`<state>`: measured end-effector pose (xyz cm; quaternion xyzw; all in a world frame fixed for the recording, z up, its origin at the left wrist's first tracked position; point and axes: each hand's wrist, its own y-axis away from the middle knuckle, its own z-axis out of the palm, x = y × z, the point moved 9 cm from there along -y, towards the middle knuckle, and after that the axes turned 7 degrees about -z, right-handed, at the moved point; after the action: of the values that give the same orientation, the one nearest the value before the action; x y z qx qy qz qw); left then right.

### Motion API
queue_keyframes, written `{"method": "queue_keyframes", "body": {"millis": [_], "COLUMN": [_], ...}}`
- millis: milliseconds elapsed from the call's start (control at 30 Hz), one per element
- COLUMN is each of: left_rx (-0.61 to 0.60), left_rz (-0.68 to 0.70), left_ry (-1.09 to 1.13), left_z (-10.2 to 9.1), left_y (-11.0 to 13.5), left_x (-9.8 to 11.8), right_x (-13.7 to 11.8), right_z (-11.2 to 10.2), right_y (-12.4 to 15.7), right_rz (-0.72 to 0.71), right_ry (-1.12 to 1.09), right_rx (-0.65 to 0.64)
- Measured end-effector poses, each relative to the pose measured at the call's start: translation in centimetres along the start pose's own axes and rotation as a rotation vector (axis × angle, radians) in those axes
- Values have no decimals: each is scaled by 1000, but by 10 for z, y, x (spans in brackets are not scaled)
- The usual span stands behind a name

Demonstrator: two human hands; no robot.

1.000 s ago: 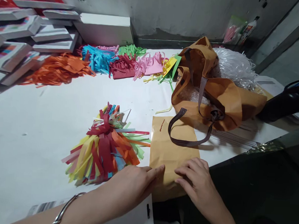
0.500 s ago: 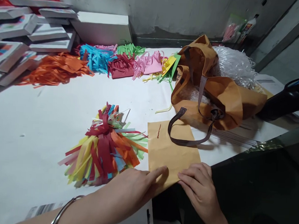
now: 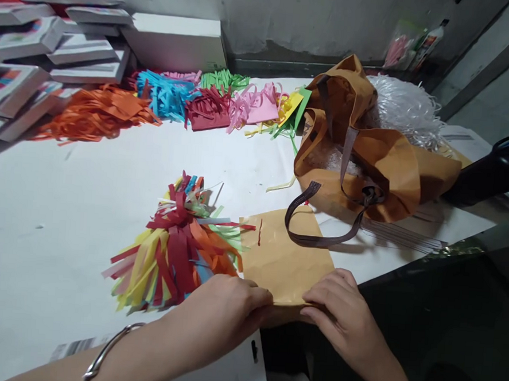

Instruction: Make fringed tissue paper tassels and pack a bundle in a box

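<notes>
A tan paper envelope (image 3: 289,256) with a dark red mark near its upper left lies at the table's front edge. My left hand (image 3: 241,307), with a silver bangle on the wrist, grips the near edge of it on the left. At the right end of that edge my right hand (image 3: 335,310) pinches the paper between thumb and fingers. The edge between the two hands is bent. Left of the envelope stands a bunch of multicoloured paper strips (image 3: 176,243), some of its strips touching the paper. A dark strap (image 3: 320,240) lies across the envelope's far right part.
A crumpled orange-brown bag (image 3: 368,157) lies to the right, beside white shredded strands (image 3: 406,110). Orange fringe strips (image 3: 99,115), blue ones (image 3: 165,96) and other colours line the back. White boxes (image 3: 81,59) are stacked at the back left. A black object (image 3: 492,170) juts in at right.
The envelope has shifted slightly left. My left hand has changed from lying on the paper with a finger extended to gripping its near edge, which is now bent up between my hands.
</notes>
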<state>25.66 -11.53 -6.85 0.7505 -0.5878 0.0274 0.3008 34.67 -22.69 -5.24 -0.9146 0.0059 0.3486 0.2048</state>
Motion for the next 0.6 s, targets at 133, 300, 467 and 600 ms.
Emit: {"method": "queue_keyframes", "body": {"millis": [133,300,467,600], "left_rx": [15,54,39,26], "left_rz": [-10,10,28,13], "left_ry": [1,12,6,26], "left_z": [-3,-5,-4,-4], "left_y": [-2,0,0,-1], "left_x": [-3,-4,-3,-3], "right_x": [3,6,3,-1], "right_z": [0,-1,-3,-4], "right_y": [-4,-4,-6,-10], "right_rz": [31,59,51,18], "right_ry": [-49,-85,-60,28], "right_rx": [-20,-28,-50,-31]}}
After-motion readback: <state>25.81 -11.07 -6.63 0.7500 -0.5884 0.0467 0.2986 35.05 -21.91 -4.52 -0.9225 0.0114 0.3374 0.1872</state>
